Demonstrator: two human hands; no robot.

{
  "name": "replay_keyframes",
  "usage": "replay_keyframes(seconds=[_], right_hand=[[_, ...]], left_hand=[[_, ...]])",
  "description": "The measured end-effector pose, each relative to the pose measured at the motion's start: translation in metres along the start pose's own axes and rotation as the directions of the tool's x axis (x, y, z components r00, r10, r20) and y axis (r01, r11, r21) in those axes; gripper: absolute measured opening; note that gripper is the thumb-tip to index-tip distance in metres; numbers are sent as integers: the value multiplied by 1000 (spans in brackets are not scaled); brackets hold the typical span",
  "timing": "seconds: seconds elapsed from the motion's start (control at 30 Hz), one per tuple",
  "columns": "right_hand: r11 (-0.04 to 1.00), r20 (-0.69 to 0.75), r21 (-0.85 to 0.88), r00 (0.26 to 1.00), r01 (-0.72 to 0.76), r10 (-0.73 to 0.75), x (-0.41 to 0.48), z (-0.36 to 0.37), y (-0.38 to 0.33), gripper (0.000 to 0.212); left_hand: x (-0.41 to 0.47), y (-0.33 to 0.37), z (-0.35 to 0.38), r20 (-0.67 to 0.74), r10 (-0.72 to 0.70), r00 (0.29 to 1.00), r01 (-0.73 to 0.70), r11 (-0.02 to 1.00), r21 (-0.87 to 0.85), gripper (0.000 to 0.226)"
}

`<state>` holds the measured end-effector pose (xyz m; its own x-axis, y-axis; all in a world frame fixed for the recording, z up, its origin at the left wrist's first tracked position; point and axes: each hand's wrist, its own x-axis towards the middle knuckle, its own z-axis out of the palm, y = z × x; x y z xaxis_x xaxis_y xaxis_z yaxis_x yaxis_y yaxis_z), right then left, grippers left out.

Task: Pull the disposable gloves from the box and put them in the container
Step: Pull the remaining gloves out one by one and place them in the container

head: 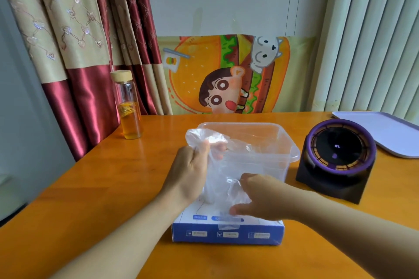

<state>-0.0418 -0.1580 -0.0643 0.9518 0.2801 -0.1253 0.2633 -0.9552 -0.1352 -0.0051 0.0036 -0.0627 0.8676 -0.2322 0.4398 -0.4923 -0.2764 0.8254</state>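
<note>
A blue and white glove box (226, 232) lies near the table's front edge. Behind it stands a clear plastic container (283, 140), open on top. My left hand (192, 170) grips a thin clear disposable glove (215, 174) and holds its upper end at the container's near left corner. The glove hangs down to the box top. My right hand (258, 197) pinches the clear plastic low down, just above the box opening. Some clear plastic also sticks out over the box's front face.
A glass bottle (128, 106) with orange liquid and a wooden lid stands at the back left. A black and purple round device (337, 158) sits right of the container. A pale tray (383, 131) lies at the far right. The orange table (102, 183) ends at the wall.
</note>
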Motion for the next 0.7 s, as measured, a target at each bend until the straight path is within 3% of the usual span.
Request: replay_keyframes(seconds=[0.07,0.13,0.2,0.37,0.47,0.57,0.7], right_hand=[[999,-20,-35,1000,16,-17,1,1,1,53],[997,-35,-71,998,42,-45,3,5,1,50],[994,-15,-92,998,64,-65,2,4,0,50],[992,183,110,980,56,-76,-12,-52,19,63],[958,7,287,1000,19,-22,-22,-107,27,69],[917,-322,371,946,145,-20,-17,-145,24,77],[945,-475,220,873,243,-114,15,-146,6,40]], left_hand=[[5,15,-4,-88,29,996,-34,998,-53,77],[15,34,-13,-200,70,977,-92,990,-106,64],[28,47,-22,-219,107,970,-135,984,-114,50],[53,44,-38,134,79,988,-74,996,-41,47],[61,44,-40,226,15,974,-5,999,-43,36],[71,47,-30,275,-80,958,114,987,-109,29],[84,50,-14,318,-81,944,124,985,-118,35]])
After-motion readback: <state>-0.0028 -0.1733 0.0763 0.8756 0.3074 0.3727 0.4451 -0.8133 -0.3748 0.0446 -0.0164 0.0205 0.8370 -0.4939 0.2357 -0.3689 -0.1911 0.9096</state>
